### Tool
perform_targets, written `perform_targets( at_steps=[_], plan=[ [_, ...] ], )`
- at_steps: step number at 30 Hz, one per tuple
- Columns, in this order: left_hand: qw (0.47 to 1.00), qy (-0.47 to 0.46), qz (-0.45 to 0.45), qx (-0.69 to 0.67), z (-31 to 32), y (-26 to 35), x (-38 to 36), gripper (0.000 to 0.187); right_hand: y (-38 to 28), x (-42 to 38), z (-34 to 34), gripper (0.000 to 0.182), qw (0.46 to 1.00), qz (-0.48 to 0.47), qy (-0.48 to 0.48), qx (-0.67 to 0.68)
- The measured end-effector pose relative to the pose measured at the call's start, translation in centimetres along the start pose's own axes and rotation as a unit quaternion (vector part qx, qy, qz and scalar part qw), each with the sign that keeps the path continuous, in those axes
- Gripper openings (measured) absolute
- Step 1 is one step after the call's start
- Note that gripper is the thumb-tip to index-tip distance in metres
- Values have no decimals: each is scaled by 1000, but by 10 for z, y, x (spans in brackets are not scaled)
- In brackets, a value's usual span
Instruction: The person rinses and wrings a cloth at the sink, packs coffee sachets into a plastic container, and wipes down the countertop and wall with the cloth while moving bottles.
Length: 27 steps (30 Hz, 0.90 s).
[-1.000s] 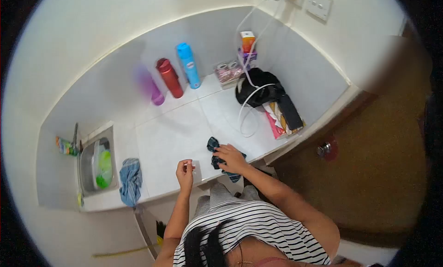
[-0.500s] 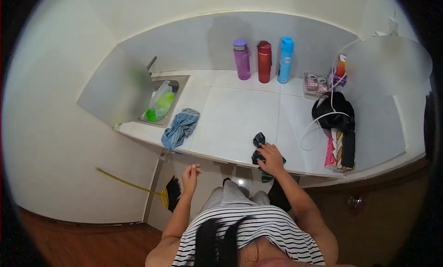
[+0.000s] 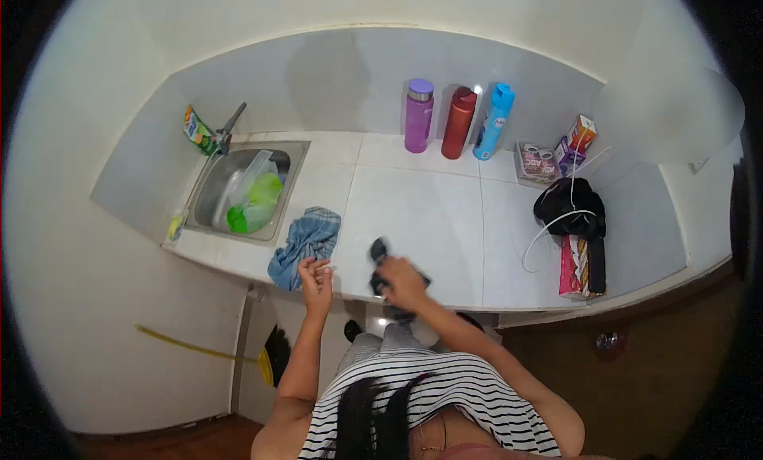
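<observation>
My right hand (image 3: 403, 284) is closed on a dark cloth (image 3: 379, 251) at the front edge of the white tiled counter (image 3: 417, 209); part of the cloth sticks out beyond the fingers on both sides. My left hand (image 3: 316, 287) is raised at the counter's front edge, its fingers apart and nothing in them. It overlaps the lower part of a crumpled blue cloth (image 3: 311, 236) in view; whether they touch is unclear.
A steel sink (image 3: 208, 191) holds a green and clear plastic item (image 3: 262, 196). Purple (image 3: 419, 120), red (image 3: 458, 126) and blue (image 3: 494, 122) bottles stand at the back. A black bag (image 3: 568, 205) and small boxes lie right. A broom (image 3: 274, 357) is below left.
My right hand has moved left along the counter with the dark cloth. My left hand has come up beside the blue cloth. The view has shifted, showing more of the sink.
</observation>
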<state>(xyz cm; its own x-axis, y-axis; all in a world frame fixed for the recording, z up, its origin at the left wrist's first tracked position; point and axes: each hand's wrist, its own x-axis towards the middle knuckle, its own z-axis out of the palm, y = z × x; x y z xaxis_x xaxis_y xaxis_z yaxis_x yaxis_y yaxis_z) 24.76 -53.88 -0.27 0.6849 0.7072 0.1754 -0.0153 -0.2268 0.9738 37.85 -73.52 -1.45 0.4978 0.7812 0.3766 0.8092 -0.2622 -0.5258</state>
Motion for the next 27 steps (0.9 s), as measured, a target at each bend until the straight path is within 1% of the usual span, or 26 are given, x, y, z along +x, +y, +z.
perform_targets(
  at_steps=[1, 2, 3, 4, 5, 7, 8, 9, 10, 11, 12, 13, 15, 16, 18, 19, 20, 21, 22, 23, 24, 25, 26, 27],
  plan=[
    [1000, -7, 0, -9, -6, 2, 14, 30, -13, 5, 14, 48, 999, -16, -45, 18],
    [985, 0, 108, 133, -16, 2, 30, 31, -14, 10, 17, 46, 999, -22, -37, 18],
    [939, 8, 215, 269, -25, -2, 47, 34, -12, 17, 17, 44, 999, -27, -29, 19],
    [950, -15, 205, 236, -33, -11, 61, 43, 4, 23, 15, 46, 1000, -25, -18, 3],
    [952, -23, 206, 227, -40, -17, 71, 43, 32, 26, 17, 49, 1000, 4, 16, 13],
    [912, -36, 233, 336, -54, -24, 87, 53, 73, 31, -12, 48, 987, 110, 99, -58],
    [910, -60, 228, 341, -61, -37, 94, 63, 94, 30, -27, 47, 970, 177, 128, -107],
    [907, -79, 228, 345, -66, -39, 98, 63, 128, 22, -37, 46, 955, 198, 158, -155],
    [904, -96, 226, 349, -70, -38, 100, 63, 150, 20, -47, 46, 934, 252, 174, -182],
    [902, -108, 237, 345, -74, -37, 103, 62, 167, 21, -55, 45, 912, 283, 191, -227],
    [909, -118, 228, 329, -76, -40, 105, 62, 179, 27, -63, 46, 898, 313, 189, -245],
    [915, -126, 220, 314, -77, -43, 108, 61, 192, 39, -61, 47, 868, 360, 183, -289],
    [919, -131, 221, 299, -77, -47, 110, 60, 210, 71, -45, 48, 821, 419, 207, -328],
    [921, -128, 213, 299, -76, -49, 109, 59, 212, 93, -37, 48, 820, 437, 193, -316],
    [926, -122, 198, 298, -74, -47, 110, 56, 207, 146, -13, 39, 873, 377, 171, -258],
    [927, -125, 191, 298, -71, -49, 109, 56, 176, 179, 2, 35, 887, 356, 176, -237],
    [927, -119, 188, 303, -70, -49, 108, 55, 159, 202, 21, 34, 915, 312, 134, -216],
    [925, -113, 187, 311, -71, -50, 110, 54, 138, 220, 44, 34, 942, 234, 163, -176],
    [924, -105, 194, 311, -70, -50, 109, 54, 110, 237, 59, 37, 964, 210, 112, -115],
    [923, -104, 193, 315, -71, -50, 111, 54, 88, 244, 79, 41, 984, 124, 93, -94],
    [921, -109, 191, 321, -72, -51, 111, 54, 71, 248, 92, 49, 994, 86, -14, -60],
    [920, -111, 188, 325, -70, -49, 111, 55, 54, 243, 103, 52, 999, -21, 21, -29],
    [921, -103, 180, 328, -69, -48, 112, 55, 50, 241, 104, 52, 999, -31, 5, -12],
    [923, -120, 178, 320, -71, -44, 114, 54, 46, 240, 103, 53, 999, -42, -12, 9]
  ],
)
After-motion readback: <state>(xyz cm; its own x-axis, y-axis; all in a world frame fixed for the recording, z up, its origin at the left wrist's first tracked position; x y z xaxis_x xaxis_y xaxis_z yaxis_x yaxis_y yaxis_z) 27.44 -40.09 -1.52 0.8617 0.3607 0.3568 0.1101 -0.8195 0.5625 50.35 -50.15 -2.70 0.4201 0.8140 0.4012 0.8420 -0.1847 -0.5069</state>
